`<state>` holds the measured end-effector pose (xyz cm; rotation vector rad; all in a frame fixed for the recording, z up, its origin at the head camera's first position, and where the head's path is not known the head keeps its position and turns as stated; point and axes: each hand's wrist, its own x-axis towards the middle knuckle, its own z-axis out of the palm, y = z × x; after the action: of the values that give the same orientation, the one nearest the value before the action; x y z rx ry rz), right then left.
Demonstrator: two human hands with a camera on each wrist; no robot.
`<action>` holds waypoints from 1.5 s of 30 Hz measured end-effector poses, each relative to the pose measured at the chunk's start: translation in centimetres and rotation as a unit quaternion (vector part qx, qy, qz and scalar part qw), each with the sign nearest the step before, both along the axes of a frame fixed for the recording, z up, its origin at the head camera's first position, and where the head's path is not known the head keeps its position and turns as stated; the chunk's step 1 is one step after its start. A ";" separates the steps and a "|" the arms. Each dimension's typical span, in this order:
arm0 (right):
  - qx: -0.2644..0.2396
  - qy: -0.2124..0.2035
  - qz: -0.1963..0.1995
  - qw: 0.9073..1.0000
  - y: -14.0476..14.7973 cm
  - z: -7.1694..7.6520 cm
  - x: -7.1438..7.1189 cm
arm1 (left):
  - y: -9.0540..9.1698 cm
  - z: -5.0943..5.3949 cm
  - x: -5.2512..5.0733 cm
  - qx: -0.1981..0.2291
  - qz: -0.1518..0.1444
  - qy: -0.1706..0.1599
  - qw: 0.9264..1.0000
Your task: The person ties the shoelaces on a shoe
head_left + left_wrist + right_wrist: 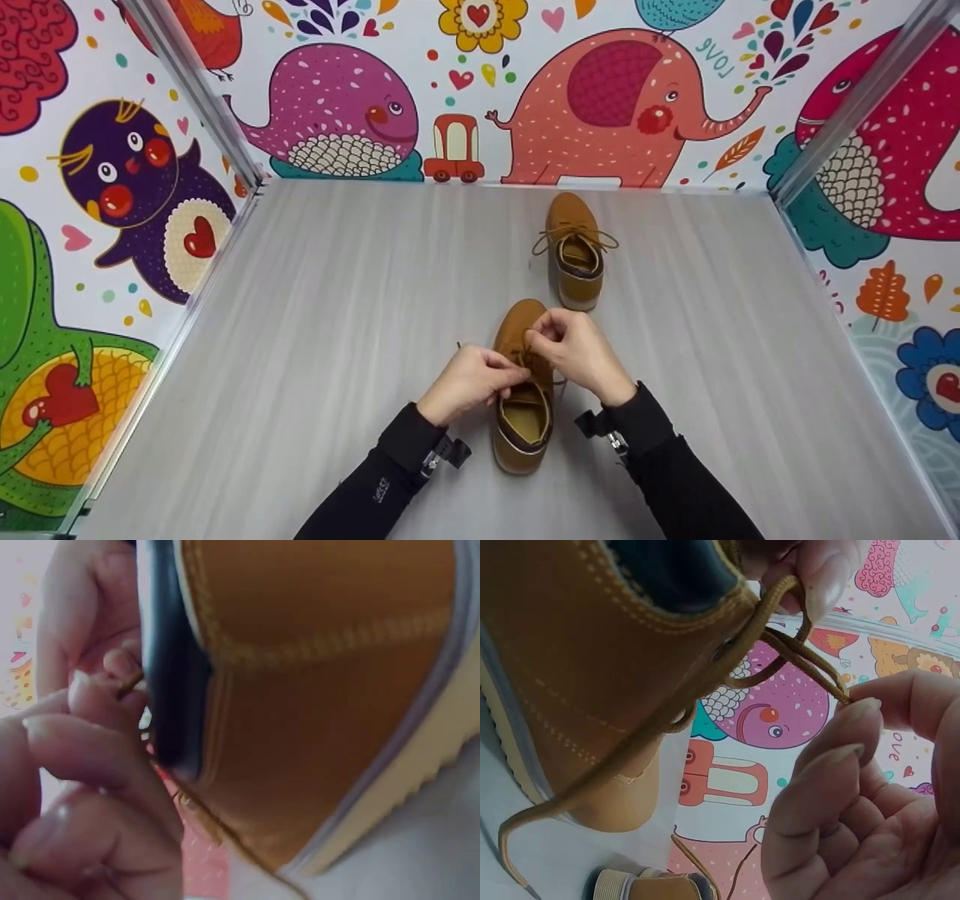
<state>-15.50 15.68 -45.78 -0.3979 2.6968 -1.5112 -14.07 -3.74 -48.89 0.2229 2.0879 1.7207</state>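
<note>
A tan lace-up shoe (517, 457) stands on the floor between the hands, its toe pointing away and dark padding round its collar. Over the shoe's opening, my left hand (466, 381) pinches part of the brown shoelace (630, 742). My right hand (579, 351), farther forward and to the right, pinches a doubled length of lace between thumb and index finger, clearest in the right wrist view. One loose lace end hangs down the shoe's side there. In the left wrist view, the shoe's side hides part of the right hand (90, 607).
The matching shoe (581, 289), its lace tied in a bow, stands farther forward and slightly right. Pale wood-look floor (360, 285) lies around both shoes. Printed cartoon panels (337, 105) enclose it at the front and sides, joined by metal corner posts (199, 90).
</note>
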 end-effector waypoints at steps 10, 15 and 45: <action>0.033 0.109 0.082 0.990 0.2 -0.8 1.0 | -0.9 1.0 -1.1 0.044 0.045 -0.026 0.998; 0.036 0.159 0.125 0.979 0.3 -1.1 1.6 | -0.9 0.9 -1.0 0.072 0.023 -0.061 0.995; 0.038 0.186 0.110 0.976 2.0 -1.5 3.1 | -0.3 0.3 -0.6 0.020 0.068 0.071 0.995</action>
<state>-12.40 17.69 -47.31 -1.0328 2.8379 -1.3841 -14.67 -4.00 -48.55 0.2261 2.2178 1.8773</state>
